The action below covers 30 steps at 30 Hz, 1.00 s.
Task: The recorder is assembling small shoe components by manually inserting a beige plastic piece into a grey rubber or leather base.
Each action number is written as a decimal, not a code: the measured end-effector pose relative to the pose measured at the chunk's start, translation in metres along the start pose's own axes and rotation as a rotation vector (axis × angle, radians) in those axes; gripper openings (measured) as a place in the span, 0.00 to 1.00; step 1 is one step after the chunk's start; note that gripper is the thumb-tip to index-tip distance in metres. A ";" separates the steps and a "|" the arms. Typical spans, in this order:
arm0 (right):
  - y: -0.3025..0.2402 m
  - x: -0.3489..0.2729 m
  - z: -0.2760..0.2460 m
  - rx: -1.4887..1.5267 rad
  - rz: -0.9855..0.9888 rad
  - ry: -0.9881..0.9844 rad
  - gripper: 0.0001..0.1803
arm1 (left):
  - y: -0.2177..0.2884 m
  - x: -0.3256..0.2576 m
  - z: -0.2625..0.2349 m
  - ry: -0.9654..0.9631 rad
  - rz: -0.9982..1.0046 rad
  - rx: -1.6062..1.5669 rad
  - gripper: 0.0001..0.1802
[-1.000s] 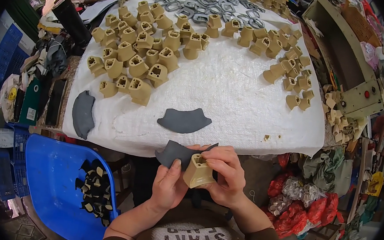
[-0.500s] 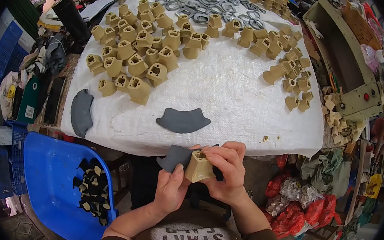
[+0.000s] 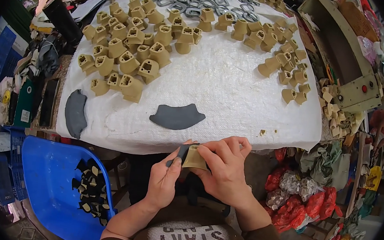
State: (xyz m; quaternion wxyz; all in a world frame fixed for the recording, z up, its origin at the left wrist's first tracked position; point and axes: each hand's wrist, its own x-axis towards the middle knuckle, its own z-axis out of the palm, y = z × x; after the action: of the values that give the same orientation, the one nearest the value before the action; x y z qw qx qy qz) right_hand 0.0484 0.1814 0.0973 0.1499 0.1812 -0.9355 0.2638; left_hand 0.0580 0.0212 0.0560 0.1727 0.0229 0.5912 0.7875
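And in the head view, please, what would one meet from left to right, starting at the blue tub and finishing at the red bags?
Blue tub, left hand, tan piece, right hand, red bags.

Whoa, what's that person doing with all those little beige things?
Someone has a small beige block in the right grip, while the left grip holds a dark gray piece at its side. Two more gray pieces lie on the white cloth, with lots of beige blocks beyond them. Metal rings lie farthest back. A blue tub holds black-and-beige pieces.
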 end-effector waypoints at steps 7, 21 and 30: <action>0.005 -0.001 0.000 -0.004 0.003 -0.050 0.23 | 0.014 -0.002 0.013 -0.041 0.117 0.482 0.27; 0.027 -0.010 0.015 0.392 -0.195 0.003 0.27 | -0.006 0.012 -0.020 -0.360 -0.359 -0.384 0.30; 0.031 -0.015 0.016 0.448 -0.255 -0.053 0.29 | -0.008 0.011 -0.006 -0.467 -0.243 -0.258 0.19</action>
State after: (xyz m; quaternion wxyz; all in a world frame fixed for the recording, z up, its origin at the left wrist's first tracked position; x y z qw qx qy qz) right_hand 0.0463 0.2009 0.0649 0.1136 0.3330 -0.8268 0.4388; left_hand 0.0479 0.0207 0.0442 0.3986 0.1102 0.4288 0.8032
